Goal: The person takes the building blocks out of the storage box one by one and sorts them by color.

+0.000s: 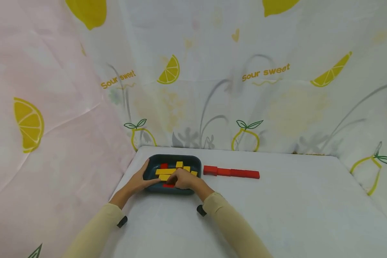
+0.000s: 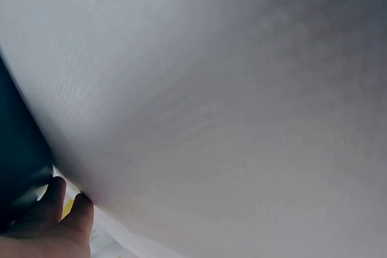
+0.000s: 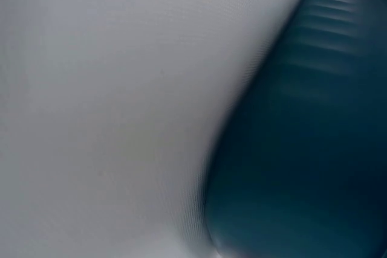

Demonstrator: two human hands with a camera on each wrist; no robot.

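A dark teal tray [image 1: 177, 191] holds several yellow blocks [image 1: 166, 171] and a few red blocks [image 1: 164, 166]. At its left end my left hand [image 1: 138, 182] holds the tray, with the thumb at the front rim and the fingers along the outer side. In the left wrist view, fingertips [image 2: 57, 187] lie against the tray's outer wall. My right hand [image 1: 184, 179] reaches over the front rim, its fingers bent down among the blocks near a red block [image 1: 168, 185]. I cannot tell whether a block is between its fingertips.
To the right of the tray, several red blocks [image 1: 231, 172] lie end to end in a row on the white table [image 1: 277, 211]. A printed cloth [image 1: 206, 107] with lemons hangs behind, and a pinkish cloth [image 1: 61, 154] stands along the left side.
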